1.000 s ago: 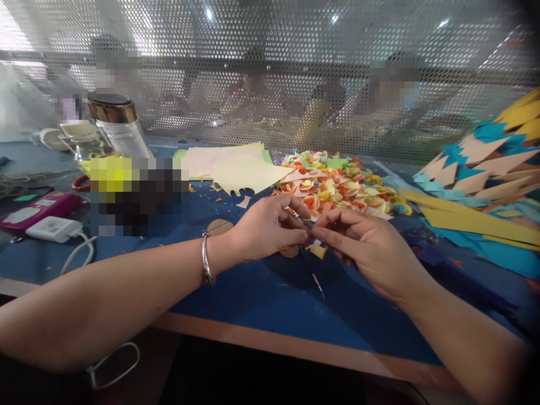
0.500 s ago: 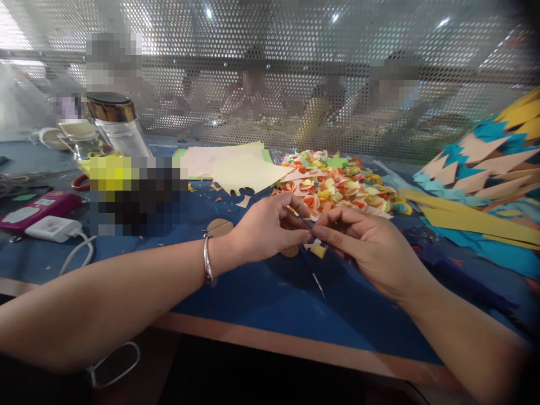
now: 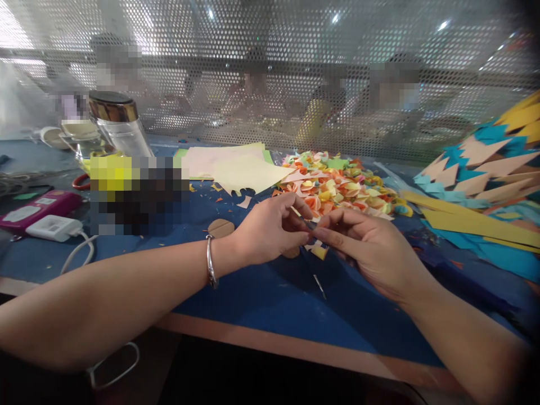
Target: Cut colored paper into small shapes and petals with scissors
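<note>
My left hand (image 3: 274, 228), with a silver bangle at the wrist, is closed in a pinch over the table. Facing it, my right hand (image 3: 358, 239) is also pinched, fingertips meeting the left ones. A small greyish piece shows between them; its kind is too small to make out. Below the hands lie a thin tool with a metal tip (image 3: 319, 286), a yellow paper scrap (image 3: 319, 252) and a brown cardboard disc (image 3: 291, 252), partly hidden. Another cardboard disc (image 3: 221, 228) rests by my left wrist. Just behind the hands is a heap of coloured folded paper pieces (image 3: 337, 188).
Pale paper sheets (image 3: 236, 166) lie behind my left hand. To the left stand a glass bottle (image 3: 120, 126), a white charger (image 3: 54, 227) and a purple box (image 3: 40, 209). Layered blue, tan and yellow paper (image 3: 481, 163) fills the right. A perforated screen (image 3: 270, 84) closes the back, people behind it.
The fingertips have shifted very slightly against each other around the small piece. Otherwise both hands and the table things stay in place; the view has moved a little.
</note>
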Demonstrator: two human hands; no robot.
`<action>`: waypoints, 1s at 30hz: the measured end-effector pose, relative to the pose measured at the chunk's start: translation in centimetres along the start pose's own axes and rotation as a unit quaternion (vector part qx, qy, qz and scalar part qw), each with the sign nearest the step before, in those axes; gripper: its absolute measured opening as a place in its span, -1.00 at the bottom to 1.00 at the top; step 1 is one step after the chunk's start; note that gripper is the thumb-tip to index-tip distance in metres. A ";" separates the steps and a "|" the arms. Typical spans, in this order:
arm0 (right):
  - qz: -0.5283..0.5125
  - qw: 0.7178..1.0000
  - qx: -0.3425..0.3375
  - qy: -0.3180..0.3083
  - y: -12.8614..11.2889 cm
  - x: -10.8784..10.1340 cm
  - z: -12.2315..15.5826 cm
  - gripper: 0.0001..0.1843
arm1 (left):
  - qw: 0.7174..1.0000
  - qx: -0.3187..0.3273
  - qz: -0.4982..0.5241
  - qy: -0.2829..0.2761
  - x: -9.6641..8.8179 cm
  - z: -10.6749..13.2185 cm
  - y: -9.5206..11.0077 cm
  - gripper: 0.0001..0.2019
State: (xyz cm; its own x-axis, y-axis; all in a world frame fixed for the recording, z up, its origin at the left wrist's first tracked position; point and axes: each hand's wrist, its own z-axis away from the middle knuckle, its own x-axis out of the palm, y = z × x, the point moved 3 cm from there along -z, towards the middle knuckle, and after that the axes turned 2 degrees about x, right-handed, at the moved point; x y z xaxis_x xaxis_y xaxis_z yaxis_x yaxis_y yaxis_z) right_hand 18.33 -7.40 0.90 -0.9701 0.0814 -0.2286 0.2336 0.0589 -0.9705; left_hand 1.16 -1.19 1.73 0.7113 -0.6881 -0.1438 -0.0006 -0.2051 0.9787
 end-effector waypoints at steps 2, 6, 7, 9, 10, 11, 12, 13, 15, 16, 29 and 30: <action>0.002 1.000 0.000 0.002 0.0 0.0 0.1 -0.55 | 1.000 0.001 0.000 0.003 0.0 0.0 0.0 -0.73; -0.001 1.000 -0.007 0.005 -0.1 0.0 0.1 -0.56 | 1.000 0.005 0.005 0.004 0.0 -0.1 0.2 -0.74; -0.002 1.000 -0.008 0.005 -0.1 0.0 0.1 -0.56 | 1.000 0.007 0.004 0.004 0.0 -0.1 0.2 -0.75; -0.002 1.000 -0.011 0.007 -0.2 0.0 0.0 -0.58 | 1.000 0.011 -0.002 0.004 0.0 0.0 0.2 -0.76; -0.002 1.000 -0.013 0.007 -0.2 0.0 0.0 -0.59 | 1.000 0.012 -0.007 0.003 0.0 0.0 0.2 -0.77; -0.002 1.000 -0.015 0.008 -0.2 0.0 0.0 -0.60 | 1.000 0.011 -0.011 0.004 0.0 0.0 0.1 -0.77; -0.002 1.000 -0.017 0.008 -0.3 0.0 0.0 -0.61 | 1.000 0.010 -0.015 0.005 -0.1 0.0 0.1 -0.77; -0.001 1.000 -0.020 0.008 -0.3 0.0 0.0 -0.61 | 1.000 0.009 -0.017 0.004 -0.1 0.1 0.0 -0.76; 0.001 1.000 -0.023 0.010 -0.2 -0.1 0.0 -0.61 | 1.000 0.006 -0.010 -0.001 0.0 0.1 0.0 -0.76; 0.003 1.000 -0.025 0.010 -0.2 -0.1 0.0 -0.60 | 1.000 0.005 -0.006 -0.004 0.0 0.2 0.0 -0.75; 0.021 0.999 -0.025 0.004 0.0 -0.1 -0.1 -0.59 | 0.999 -0.033 -0.018 -0.033 0.2 0.0 0.7 -0.82; 0.020 0.999 -0.026 0.003 0.0 -0.1 -0.1 -0.59 | 0.998 -0.040 -0.031 -0.043 0.1 0.0 0.6 -0.85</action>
State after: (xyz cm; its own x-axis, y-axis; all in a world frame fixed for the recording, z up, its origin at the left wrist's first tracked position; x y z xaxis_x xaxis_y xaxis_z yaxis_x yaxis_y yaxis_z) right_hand 18.46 -7.28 0.94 -0.9594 0.0904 -0.2673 0.2762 0.1063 -0.9552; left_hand 1.25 -1.36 2.32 0.6445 -0.7345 -0.2122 0.0997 -0.1945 0.9758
